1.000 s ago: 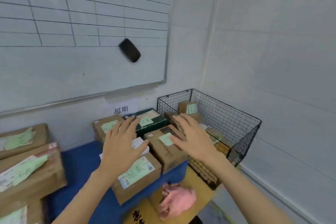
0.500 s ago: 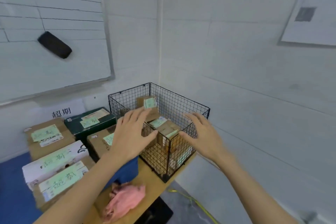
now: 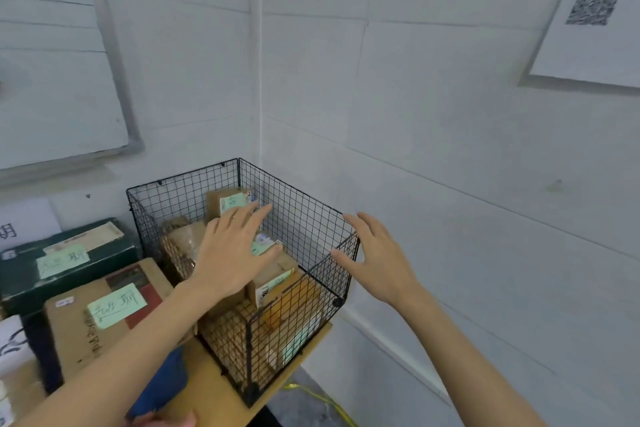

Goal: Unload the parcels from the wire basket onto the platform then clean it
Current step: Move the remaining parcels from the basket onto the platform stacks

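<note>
A black wire basket stands in the room's corner on a wooden shelf. Several cardboard parcels with green notes fill it; one small box leans at the back, another parcel lies in the middle. My left hand hovers over the basket with straight, spread fingers and holds nothing. My right hand is open just outside the basket's right rim, thumb near the wire. Whether either hand touches anything I cannot tell.
Left of the basket lie a brown box with a green note and a dark green box on the blue platform. A pink cloth peeks in at the bottom edge. A yellow cable runs on the floor.
The view has swung right, from the platform's boxes to the basket. Both hands moved with it: the left is now over the basket, the right beside its right rim.
</note>
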`<state>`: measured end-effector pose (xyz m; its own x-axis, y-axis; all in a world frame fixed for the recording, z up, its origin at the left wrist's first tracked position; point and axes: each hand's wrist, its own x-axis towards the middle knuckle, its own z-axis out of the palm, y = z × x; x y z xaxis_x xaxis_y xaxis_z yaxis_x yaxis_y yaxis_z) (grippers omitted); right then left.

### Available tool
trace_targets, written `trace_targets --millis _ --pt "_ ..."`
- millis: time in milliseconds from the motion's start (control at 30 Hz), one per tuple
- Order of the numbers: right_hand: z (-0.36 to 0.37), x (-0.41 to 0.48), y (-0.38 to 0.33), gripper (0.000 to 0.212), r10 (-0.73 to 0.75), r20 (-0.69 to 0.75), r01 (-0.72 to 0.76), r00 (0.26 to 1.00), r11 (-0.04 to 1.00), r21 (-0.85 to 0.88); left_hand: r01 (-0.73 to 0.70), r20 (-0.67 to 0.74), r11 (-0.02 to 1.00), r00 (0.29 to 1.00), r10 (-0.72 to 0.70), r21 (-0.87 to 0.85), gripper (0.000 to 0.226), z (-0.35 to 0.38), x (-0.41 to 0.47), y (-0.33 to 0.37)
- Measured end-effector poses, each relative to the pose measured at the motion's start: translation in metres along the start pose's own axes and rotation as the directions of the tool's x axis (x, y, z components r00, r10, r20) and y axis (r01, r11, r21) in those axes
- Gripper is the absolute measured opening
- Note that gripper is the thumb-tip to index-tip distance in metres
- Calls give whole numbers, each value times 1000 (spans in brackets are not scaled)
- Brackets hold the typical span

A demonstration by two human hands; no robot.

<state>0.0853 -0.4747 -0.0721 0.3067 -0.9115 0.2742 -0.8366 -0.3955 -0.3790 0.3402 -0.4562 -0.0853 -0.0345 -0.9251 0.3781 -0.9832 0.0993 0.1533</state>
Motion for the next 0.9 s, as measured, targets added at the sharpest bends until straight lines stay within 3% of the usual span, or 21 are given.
trace_targets --millis 267,467,700,900 --pt "23 94 51 67 -75 98 77 992 997 -12 91 29 996 995 -91 6 86 40 77 -10" --pt "60 152 61 66 -197 263 197 945 980 26 182 105 983 977 -185 35 87 55 95 -26" --pt "111 227 52 73 -358 499 342 789 931 128 321 214 946 922 -322 41 77 89 108 -48" --pt "163 275 50 85 -397 703 387 590 903 185 478 310 877 829 -466 42 77 115 127 -64"
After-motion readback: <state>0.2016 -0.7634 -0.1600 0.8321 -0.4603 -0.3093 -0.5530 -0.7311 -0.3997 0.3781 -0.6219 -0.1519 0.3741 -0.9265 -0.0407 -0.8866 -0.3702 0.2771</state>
